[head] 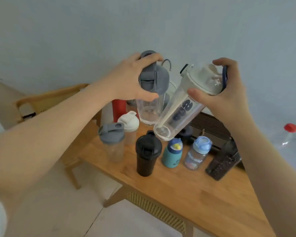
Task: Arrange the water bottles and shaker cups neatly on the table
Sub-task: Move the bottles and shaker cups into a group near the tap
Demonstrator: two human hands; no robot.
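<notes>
My left hand (126, 79) grips the grey lid of a clear shaker cup (150, 108), held upright above the back of the wooden table (186, 189). My right hand (227, 93) holds a clear shaker with a white lid (183, 113), tilted with its base pointing down at the table. On the table stand a grey-lidded clear shaker (112, 142), a white-lidded shaker (129, 127), a black shaker (147, 153), a teal bottle (172, 153), a blue-lidded clear bottle (197, 154) and a dark square bottle (222, 161). A red bottle (118, 108) stands behind.
A wooden chair (48, 100) stands at the left beyond the table. A dark ribbed box (210, 125) lies at the table's back right. A large clear jug with a red cap (290, 132) stands at the far right. A pale wall rises behind; the floor is tiled.
</notes>
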